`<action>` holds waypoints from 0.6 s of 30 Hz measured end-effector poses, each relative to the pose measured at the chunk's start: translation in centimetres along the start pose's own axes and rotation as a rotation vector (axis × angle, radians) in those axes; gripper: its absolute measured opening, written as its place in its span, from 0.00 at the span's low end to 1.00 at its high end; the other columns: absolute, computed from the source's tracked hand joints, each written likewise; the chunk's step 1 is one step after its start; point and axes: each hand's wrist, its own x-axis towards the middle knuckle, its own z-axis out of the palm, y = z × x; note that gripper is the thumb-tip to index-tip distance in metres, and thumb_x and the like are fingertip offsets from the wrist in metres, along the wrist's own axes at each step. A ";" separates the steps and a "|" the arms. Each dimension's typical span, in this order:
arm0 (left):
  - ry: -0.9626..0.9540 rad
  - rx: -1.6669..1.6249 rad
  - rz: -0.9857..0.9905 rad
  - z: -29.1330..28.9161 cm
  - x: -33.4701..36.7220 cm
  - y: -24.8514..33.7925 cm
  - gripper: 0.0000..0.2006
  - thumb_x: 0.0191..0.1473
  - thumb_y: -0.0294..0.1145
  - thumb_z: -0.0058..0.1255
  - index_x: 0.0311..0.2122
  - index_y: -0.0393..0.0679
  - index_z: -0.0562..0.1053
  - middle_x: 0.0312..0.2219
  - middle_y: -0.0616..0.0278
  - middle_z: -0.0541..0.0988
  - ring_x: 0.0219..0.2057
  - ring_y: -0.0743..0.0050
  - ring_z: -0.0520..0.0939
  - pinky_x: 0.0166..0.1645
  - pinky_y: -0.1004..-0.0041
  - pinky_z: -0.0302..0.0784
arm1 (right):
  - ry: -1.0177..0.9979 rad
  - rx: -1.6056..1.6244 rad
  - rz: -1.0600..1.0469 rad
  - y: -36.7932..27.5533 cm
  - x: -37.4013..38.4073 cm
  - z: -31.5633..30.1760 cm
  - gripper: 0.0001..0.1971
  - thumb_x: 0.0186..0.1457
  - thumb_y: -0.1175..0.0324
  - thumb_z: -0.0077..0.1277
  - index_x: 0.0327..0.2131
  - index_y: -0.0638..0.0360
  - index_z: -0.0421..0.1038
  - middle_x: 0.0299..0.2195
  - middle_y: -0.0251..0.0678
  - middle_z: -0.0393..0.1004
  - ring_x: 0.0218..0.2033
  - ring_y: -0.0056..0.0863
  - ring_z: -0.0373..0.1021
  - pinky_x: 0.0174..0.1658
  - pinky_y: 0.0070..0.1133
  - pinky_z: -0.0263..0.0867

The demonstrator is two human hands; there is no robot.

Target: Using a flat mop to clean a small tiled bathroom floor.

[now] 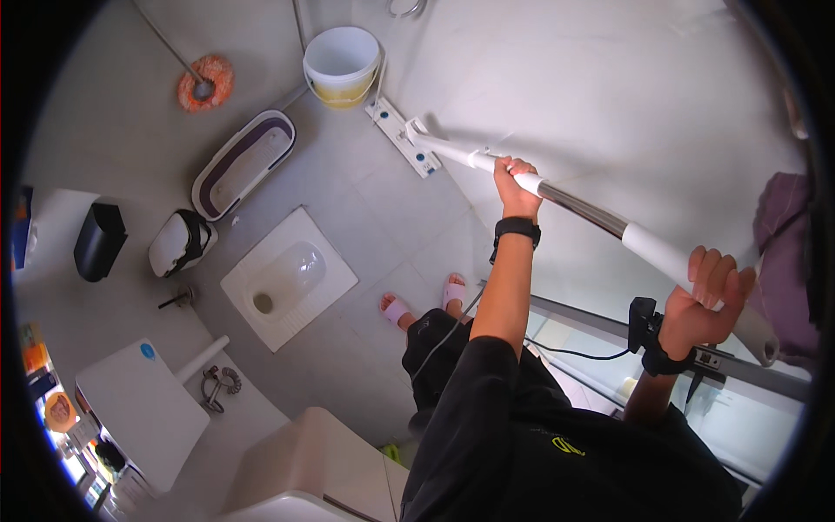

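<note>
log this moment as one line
left hand: grips mop handle | right hand: grips handle near its end | mop head: near bucket

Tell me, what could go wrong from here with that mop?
The flat mop head lies right beside the bucket, so a push that way might knock it. The mop handle ends close to the purple cloth and could catch on it. The squat toilet lies near the pink slippers, so a careless step might land in it.
</note>
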 end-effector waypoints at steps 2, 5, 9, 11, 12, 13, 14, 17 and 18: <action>-0.059 -0.017 -0.001 0.6 0.4 1.4 0.09 0.41 0.25 0.39 0.16 0.48 0.56 0.09 0.73 0.59 0.10 0.85 0.62 0.16 0.86 0.63 | -0.030 -0.002 -0.005 0.6 -0.2 0.6 0.10 0.49 0.76 0.31 0.18 0.51 0.48 0.10 0.25 0.52 0.12 0.15 0.50 0.23 0.17 0.48; -0.060 -0.003 0.033 1.9 0.1 2.2 0.10 0.41 0.26 0.40 0.15 0.48 0.55 0.08 0.74 0.58 0.09 0.84 0.61 0.17 0.85 0.63 | -0.106 0.001 -0.002 0.9 0.5 2.8 0.10 0.49 0.76 0.31 0.17 0.51 0.48 0.10 0.25 0.51 0.12 0.15 0.49 0.23 0.17 0.48; -0.023 -0.148 0.033 4.7 -2.4 3.3 0.09 0.39 0.26 0.40 0.15 0.48 0.55 0.08 0.74 0.58 0.09 0.83 0.62 0.16 0.85 0.64 | -0.258 0.035 0.019 0.2 1.9 4.9 0.10 0.49 0.76 0.30 0.17 0.50 0.48 0.10 0.24 0.52 0.12 0.14 0.49 0.24 0.17 0.48; -0.015 -0.114 0.072 4.8 -3.8 3.8 0.09 0.38 0.25 0.39 0.14 0.48 0.56 0.08 0.73 0.59 0.09 0.83 0.63 0.15 0.85 0.65 | -0.288 0.041 0.019 -0.7 1.5 5.6 0.10 0.49 0.75 0.30 0.17 0.50 0.48 0.10 0.24 0.52 0.13 0.13 0.50 0.24 0.17 0.49; -0.064 -0.121 0.092 4.5 -4.6 5.1 0.08 0.37 0.25 0.39 0.14 0.48 0.56 0.08 0.73 0.60 0.09 0.84 0.64 0.15 0.84 0.65 | -0.322 0.057 0.028 -0.7 0.8 6.3 0.10 0.49 0.75 0.30 0.18 0.50 0.49 0.10 0.24 0.52 0.13 0.14 0.50 0.24 0.17 0.49; -0.112 -0.127 0.110 4.2 -5.4 6.5 0.08 0.37 0.24 0.40 0.14 0.47 0.57 0.08 0.73 0.60 0.09 0.84 0.64 0.15 0.84 0.65 | -0.356 0.071 0.036 -0.8 0.2 6.9 0.09 0.50 0.75 0.30 0.18 0.50 0.50 0.10 0.24 0.53 0.13 0.14 0.51 0.24 0.17 0.49; -0.177 -0.165 0.051 4.6 -6.0 5.4 0.08 0.36 0.24 0.40 0.14 0.47 0.57 0.08 0.73 0.61 0.09 0.84 0.64 0.15 0.84 0.65 | -0.356 0.023 0.016 -2.4 0.1 7.5 0.09 0.50 0.75 0.30 0.18 0.50 0.50 0.10 0.24 0.53 0.13 0.14 0.51 0.24 0.17 0.49; -0.213 -0.180 0.003 4.4 -8.5 8.2 0.07 0.34 0.22 0.40 0.13 0.45 0.57 0.08 0.72 0.61 0.09 0.83 0.64 0.16 0.85 0.65 | -0.407 -0.015 0.009 -4.5 -1.5 9.7 0.07 0.50 0.74 0.30 0.21 0.52 0.51 0.11 0.24 0.54 0.14 0.14 0.52 0.24 0.17 0.50; -0.233 -0.182 0.019 4.2 -9.9 9.5 0.07 0.34 0.21 0.40 0.13 0.44 0.58 0.08 0.72 0.61 0.09 0.83 0.64 0.16 0.85 0.65 | -0.450 0.000 0.027 -4.5 -2.2 10.1 0.06 0.51 0.73 0.31 0.22 0.53 0.51 0.12 0.25 0.56 0.14 0.15 0.53 0.24 0.17 0.51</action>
